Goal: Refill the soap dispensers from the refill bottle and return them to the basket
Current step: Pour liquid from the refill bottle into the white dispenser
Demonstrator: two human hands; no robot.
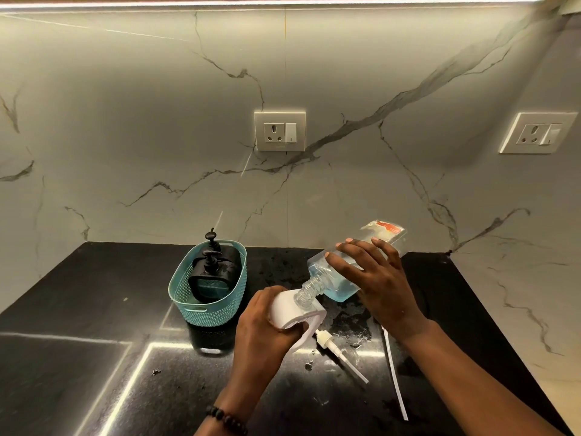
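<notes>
The refill bottle [342, 272], tilted neck-down, meets the white dispenser [295, 309], whose mouth your left hand [267, 328], curled round it, mostly hides; your right hand [374, 278] wraps the bottle, fingers spread. Two black dispensers [209, 272] overlap in the teal basket [204, 309]; two loose pump tubes [341, 357] lie on the counter [94, 309].

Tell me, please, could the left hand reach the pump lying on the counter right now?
Probably not yet: the left hand grips the white dispenser under the tilted refill bottle. The pump lies uncovered just right of it, so the path is clear once the dispenser is set down.
</notes>
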